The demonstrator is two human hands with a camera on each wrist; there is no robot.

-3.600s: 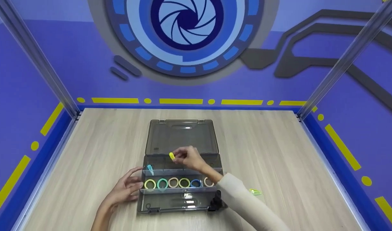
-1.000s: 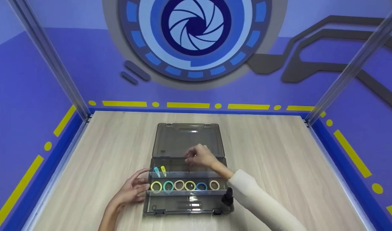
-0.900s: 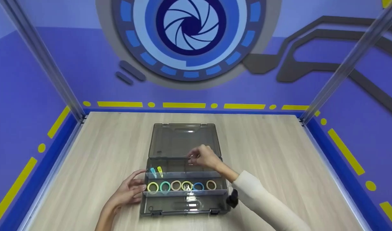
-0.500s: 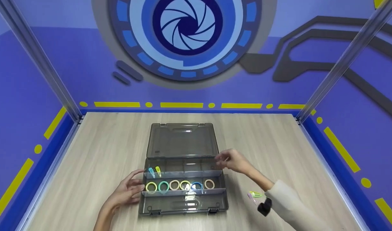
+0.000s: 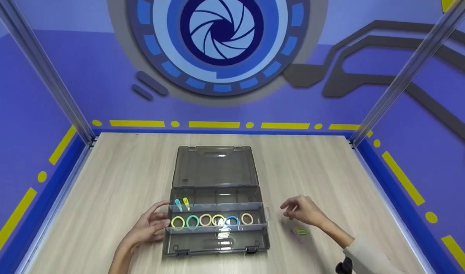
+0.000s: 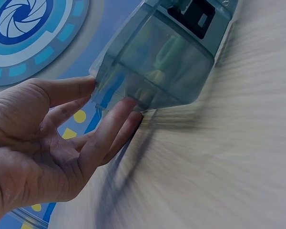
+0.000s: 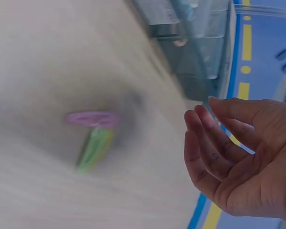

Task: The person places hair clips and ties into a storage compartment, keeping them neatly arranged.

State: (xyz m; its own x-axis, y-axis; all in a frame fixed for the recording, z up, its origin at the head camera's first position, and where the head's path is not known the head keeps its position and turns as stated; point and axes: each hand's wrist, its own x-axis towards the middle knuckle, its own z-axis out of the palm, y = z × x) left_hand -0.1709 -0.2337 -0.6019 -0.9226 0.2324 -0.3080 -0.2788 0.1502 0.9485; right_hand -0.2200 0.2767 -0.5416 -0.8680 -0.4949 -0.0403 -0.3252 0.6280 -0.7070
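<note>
A transparent dark-grey box [image 5: 202, 242] lies with its lid [image 5: 216, 167] folded back. My left hand [image 5: 145, 227] touches its left side with relaxed fingertips, seen against the clear wall [image 6: 181, 71] in the left wrist view. A blue snap hair clip [image 5: 178, 204] and a yellow one [image 5: 186, 203] stand side by side at the left of the back row. Right of the box, my right hand [image 5: 304, 210] hovers with loosely bent fingers, holding nothing. Near it on the table lie a pink hair clip [image 7: 93, 119] and a green one [image 7: 94, 149], touching each other.
Several coloured rings [image 5: 252, 219] stand in a line along the box's middle row. Clear dividers [image 5: 232, 207] separate the rows. Blue walls and metal posts [image 5: 398, 82] enclose the wooden table [image 5: 133, 163]. A black strap piece [image 5: 344, 265] hangs at my right sleeve.
The yellow clip, earlier in my right hand, now stands beside the blue one. My right hand has moved right, off the box toward the loose clips. The left hand stays at the box's side.
</note>
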